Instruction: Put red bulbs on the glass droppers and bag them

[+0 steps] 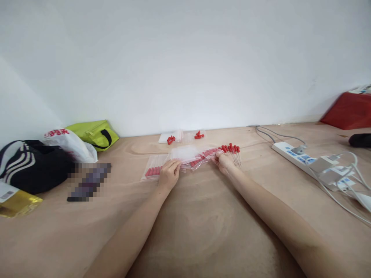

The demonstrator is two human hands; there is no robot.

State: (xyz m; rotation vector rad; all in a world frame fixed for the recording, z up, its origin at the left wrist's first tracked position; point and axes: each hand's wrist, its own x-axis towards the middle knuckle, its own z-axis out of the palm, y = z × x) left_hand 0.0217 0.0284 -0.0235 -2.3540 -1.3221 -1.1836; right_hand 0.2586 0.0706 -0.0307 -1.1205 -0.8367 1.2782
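Note:
My left hand (170, 173) is closed, its fingertips at the near edge of the small clear zip bags in the middle of the table. My right hand (223, 162) pinches the right end of a clear zip bag (210, 153) with red pieces showing through it. More overlapping bags, one with a whitish face (183, 152), lie between my hands. Left of my left hand rests a clear bag (150, 170) with a row of red pieces. Just beyond my right hand lie several thin, pale sticks with red ends (231, 148), fanned out.
Two clear bags with loose red pieces (171, 139) (199, 134) lie near the wall. At left are a dark bag (37, 166), white plastic bag (69, 143), green bag (95, 133) and pixelated dark object (91, 181). A power strip (298, 156) with cables stands right, near a red bag (348, 112).

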